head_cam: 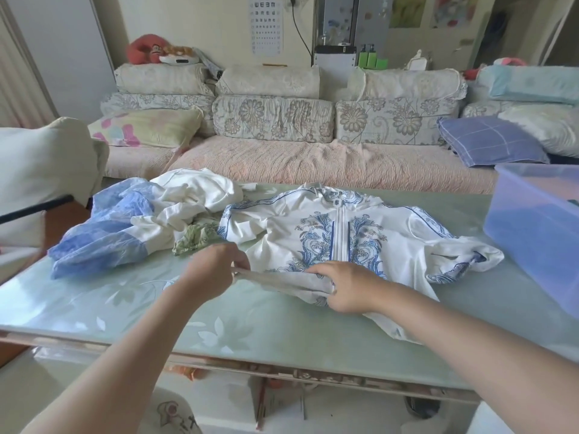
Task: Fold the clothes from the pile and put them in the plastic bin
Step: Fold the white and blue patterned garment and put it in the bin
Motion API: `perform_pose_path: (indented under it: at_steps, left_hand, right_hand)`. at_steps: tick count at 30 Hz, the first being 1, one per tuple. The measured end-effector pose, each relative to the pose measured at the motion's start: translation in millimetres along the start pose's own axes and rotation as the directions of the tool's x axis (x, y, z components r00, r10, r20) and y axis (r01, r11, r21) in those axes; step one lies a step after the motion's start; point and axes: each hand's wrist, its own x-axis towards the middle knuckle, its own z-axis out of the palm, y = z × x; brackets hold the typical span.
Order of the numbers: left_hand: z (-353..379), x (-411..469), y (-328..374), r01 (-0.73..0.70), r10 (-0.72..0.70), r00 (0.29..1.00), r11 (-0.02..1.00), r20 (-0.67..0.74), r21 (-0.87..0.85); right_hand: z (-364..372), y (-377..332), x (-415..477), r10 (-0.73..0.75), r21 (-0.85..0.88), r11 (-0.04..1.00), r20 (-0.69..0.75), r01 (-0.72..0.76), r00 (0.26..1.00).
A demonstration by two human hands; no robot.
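Across the middle of the table (250, 324), seen from the head camera, a white garment with blue print (329, 233) lies spread front-up. Its collar points to the far edge and its zip runs down the centre.

Both hands are working its near hem. The left hand (216, 270) pinches the hem's left end, fingers curled onto the cloth. The right hand (344, 286) grasps a bunched part of the same hem, and the strip of fabric is pulled straight between the 2 hands. One sleeve trails crumpled toward the right edge, close to the plastic bin (532, 233), a translucent bluish tub sitting at that edge.

Over by the far-left corner sits the pile (150, 220): blue, white and green pieces tangled together, touching the spread garment's other sleeve. Beyond the far edge runs a sofa (313, 164) with floral cushions.
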Motion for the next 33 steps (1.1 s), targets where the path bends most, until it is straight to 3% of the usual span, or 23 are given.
perform_pose_path:
  at_steps: [2,5,8,11,15,17,19,22,24,26,29,33]
  left_hand:
    - [-2,-3,-2,0.001,0.0,1.0,0.996,0.01,-0.085]
    - [8,-11,-8,0.0,0.051,0.986,0.953,0.16,-0.304]
    - [20,-21,-12,-0.073,0.13,0.932,0.982,0.339,-0.174]
    - [31,-20,-15,-0.06,0.093,0.955,0.991,0.282,-0.122]
    - [29,-16,-11,-0.096,0.113,0.961,0.992,0.252,-0.079]
    - [15,-13,-13,-0.073,0.081,0.983,0.996,0.164,-0.056]
    - [3,-10,-20,0.005,-0.007,0.984,1.0,0.175,0.009]
    - [-4,-13,-24,0.013,-0.07,0.869,0.993,0.49,0.118]
    - [-8,-12,-17,-0.024,-0.063,0.814,0.99,0.577,0.141]
    - [-15,-8,1,-0.057,-0.035,0.858,0.985,0.513,0.163]
    - [-8,6,35,-0.059,0.067,0.924,0.998,0.375,-0.032]
    - [14,15,100,-0.152,0.237,0.911,0.954,0.338,-0.26]
  right_hand:
    - [-1,-3,-3,-0.007,0.015,1.0,-0.006,0.007,1.0]
    - [6,-4,-6,-0.015,-0.03,0.999,0.043,0.017,0.999]
    - [14,-3,-7,-0.008,-0.122,0.992,0.113,0.022,0.994]
    - [18,-7,-11,-0.034,-0.239,0.969,0.117,0.061,0.993]
    - [21,-14,-12,-0.121,-0.259,0.959,-0.008,0.115,0.993]
    - [19,-17,-12,-0.161,-0.199,0.969,-0.054,0.147,0.986]
    - [16,-17,-12,-0.138,-0.038,0.99,-0.061,0.135,0.989]
    - [13,-17,-17,-0.079,0.216,0.975,0.116,0.053,0.99]
    - [11,-13,-20,-0.068,0.305,0.952,0.152,0.019,0.986]
    - [6,-6,-24,-0.019,0.373,0.928,0.087,-0.014,0.996]
    - [-8,16,-31,0.096,0.381,0.921,-0.021,-0.081,0.995]
    - [-29,52,-51,0.176,0.307,0.937,-0.015,-0.164,0.984]
